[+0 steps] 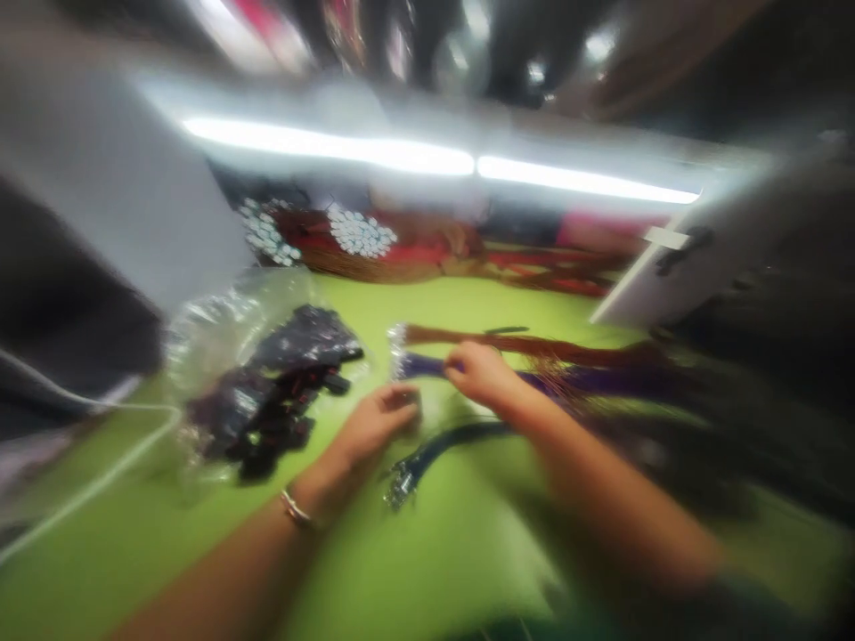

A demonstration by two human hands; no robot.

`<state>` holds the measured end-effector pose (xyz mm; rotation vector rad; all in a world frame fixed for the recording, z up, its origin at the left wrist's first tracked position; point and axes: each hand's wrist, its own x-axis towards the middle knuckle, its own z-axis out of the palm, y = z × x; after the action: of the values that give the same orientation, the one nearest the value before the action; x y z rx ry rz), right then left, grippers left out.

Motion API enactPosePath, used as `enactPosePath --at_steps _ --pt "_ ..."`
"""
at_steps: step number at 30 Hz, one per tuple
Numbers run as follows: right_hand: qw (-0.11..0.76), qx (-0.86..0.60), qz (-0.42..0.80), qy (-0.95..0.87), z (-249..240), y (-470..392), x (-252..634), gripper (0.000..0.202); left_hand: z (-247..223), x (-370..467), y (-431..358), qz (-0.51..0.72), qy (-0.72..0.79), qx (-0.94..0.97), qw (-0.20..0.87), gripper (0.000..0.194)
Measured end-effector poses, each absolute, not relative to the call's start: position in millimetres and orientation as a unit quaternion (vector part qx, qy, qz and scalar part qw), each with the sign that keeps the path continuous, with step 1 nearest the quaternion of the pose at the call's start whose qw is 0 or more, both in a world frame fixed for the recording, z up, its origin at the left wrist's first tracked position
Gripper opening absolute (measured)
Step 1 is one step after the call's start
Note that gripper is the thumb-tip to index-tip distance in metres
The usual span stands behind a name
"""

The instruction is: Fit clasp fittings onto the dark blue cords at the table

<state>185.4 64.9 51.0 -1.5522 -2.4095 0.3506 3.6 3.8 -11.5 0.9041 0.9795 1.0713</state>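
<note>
My right hand (476, 369) is closed at the blue wire bundle (424, 365), a little right of its pale connector ends; what its fingers pinch is too blurred to tell. My left hand (387, 414) is to the left and nearer me, with thumb and fingers drawn together around something dark and small that I cannot make out. Behind the blue bundle lies a brown wire bundle (434, 336). In front, a dark blue wire bundle (454, 436) curves across the green table and ends in metal terminals (401, 485).
A clear plastic bag (200, 343) with black connectors (273, 436) lies on the green table (374, 579) at left. Red and brown wire bundles (414, 254) lie along the back under a bright tube light. Grey panels (674, 267) stand at both sides. A white cable crosses the left edge.
</note>
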Motion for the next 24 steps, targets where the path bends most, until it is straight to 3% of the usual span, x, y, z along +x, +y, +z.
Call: enactPosePath --at_steps 3,8,14,24 --pt "0.035 -0.576 0.070 -0.814 61.9 100.6 186.1 0.020 -14.9 2.2 4.5 0.471 0.425 0.390 0.668 0.039" --pt "0.007 -0.619 0.049 -0.784 38.2 148.5 181.0 0.023 -15.7 0.9 3.9 0.474 0.417 0.382 0.675 0.039" --pt "0.027 -0.612 0.047 -0.789 14.9 169.6 191.0 0.022 -12.7 1.6 4.4 0.472 0.427 0.363 0.680 0.041" --pt "0.114 -0.602 0.004 -0.790 37.3 166.0 203.4 0.026 -13.0 0.0 6.1 0.465 0.431 0.365 0.682 0.046"
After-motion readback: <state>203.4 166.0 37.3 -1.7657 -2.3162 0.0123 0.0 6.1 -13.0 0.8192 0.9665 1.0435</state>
